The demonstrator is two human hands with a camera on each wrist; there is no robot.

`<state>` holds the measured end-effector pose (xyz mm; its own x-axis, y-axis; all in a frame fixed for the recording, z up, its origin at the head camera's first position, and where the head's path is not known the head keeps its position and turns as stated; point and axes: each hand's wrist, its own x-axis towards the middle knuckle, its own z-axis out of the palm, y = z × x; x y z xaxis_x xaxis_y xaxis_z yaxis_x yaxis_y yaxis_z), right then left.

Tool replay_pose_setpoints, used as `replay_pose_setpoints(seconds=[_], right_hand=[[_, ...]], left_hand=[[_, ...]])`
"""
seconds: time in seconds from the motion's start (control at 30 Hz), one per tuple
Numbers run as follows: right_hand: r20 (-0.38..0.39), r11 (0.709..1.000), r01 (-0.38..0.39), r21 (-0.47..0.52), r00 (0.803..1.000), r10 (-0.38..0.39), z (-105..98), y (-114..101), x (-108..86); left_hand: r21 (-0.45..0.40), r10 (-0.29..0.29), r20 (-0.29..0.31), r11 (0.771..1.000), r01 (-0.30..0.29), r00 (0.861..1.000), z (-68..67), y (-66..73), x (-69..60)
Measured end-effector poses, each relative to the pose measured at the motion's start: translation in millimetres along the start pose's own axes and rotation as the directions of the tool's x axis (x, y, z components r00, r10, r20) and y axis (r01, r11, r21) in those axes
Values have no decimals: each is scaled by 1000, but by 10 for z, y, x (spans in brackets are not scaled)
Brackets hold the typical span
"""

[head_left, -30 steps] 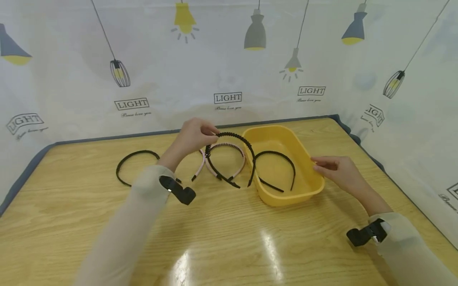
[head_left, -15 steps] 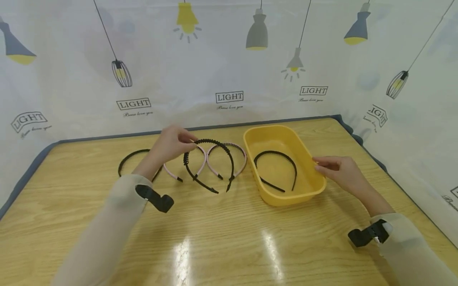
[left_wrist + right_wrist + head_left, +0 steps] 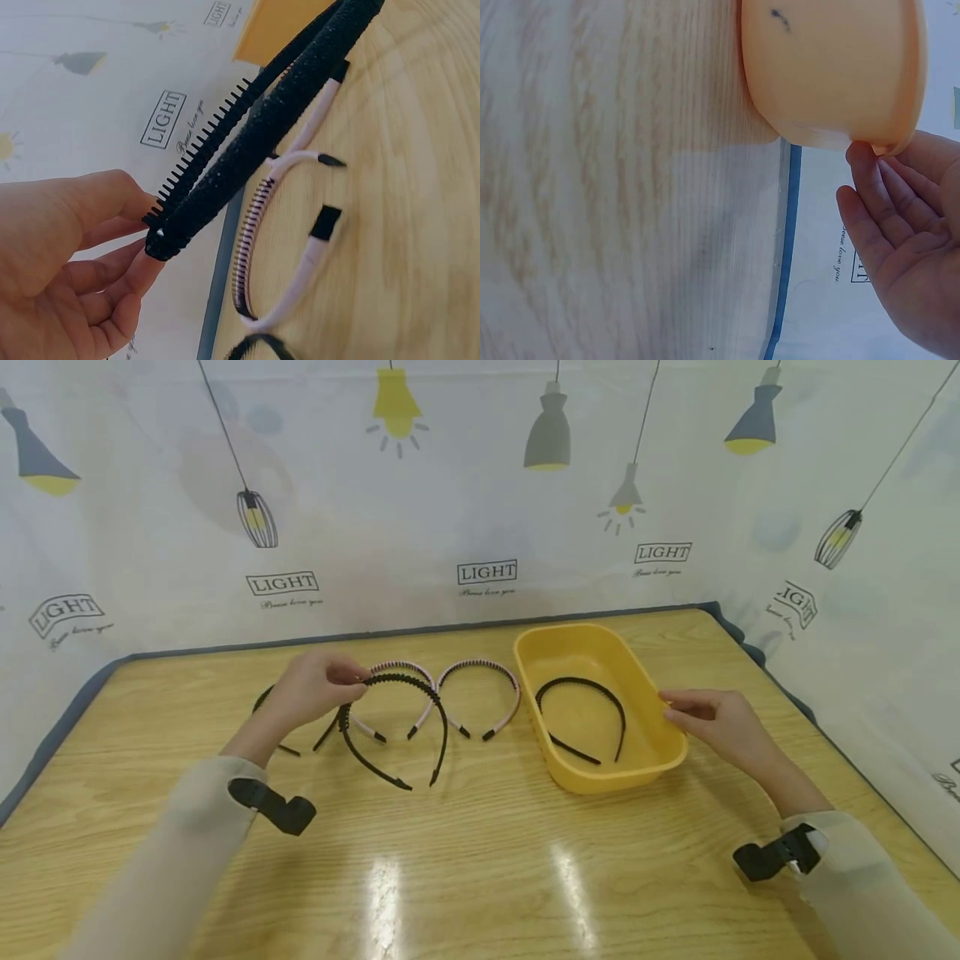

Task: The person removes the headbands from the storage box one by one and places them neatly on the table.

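Note:
My left hand [image 3: 311, 689] pinches a black toothed headband [image 3: 442, 727] near one side of its arch, above the table; the left wrist view shows the band [image 3: 255, 142] between thumb and fingers [image 3: 127, 202]. Behind it lie two pink headbands [image 3: 516, 693], the left one partly covered. Another black headband [image 3: 288, 749] lies partly hidden behind my left hand. My right hand [image 3: 720, 727] pinches the right rim of the yellow basket [image 3: 600, 781], seen also in the right wrist view, where the hand [image 3: 907, 225] meets the rim. Inside the basket is a black headband [image 3: 621, 718].
The wooden table [image 3: 480, 877] extends in front of the headbands and basket. A blue-edged cloth with printed lamps [image 3: 547, 435] stands along the back and right side.
My left hand has moved left and toward the front of the table, carrying the black headband away from the basket and uncovering the right pink one. My right hand stays at the rim.

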<state>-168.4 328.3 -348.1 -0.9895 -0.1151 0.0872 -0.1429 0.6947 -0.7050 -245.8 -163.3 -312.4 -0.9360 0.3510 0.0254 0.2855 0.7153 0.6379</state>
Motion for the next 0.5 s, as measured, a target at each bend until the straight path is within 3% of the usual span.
replay_pose_setpoints(seconds=[0.5], right_hand=[[9, 1000, -18, -13, 1000, 18, -13, 9, -2]], left_hand=[[54, 3, 59, 999, -6, 998, -222, -363, -428]])
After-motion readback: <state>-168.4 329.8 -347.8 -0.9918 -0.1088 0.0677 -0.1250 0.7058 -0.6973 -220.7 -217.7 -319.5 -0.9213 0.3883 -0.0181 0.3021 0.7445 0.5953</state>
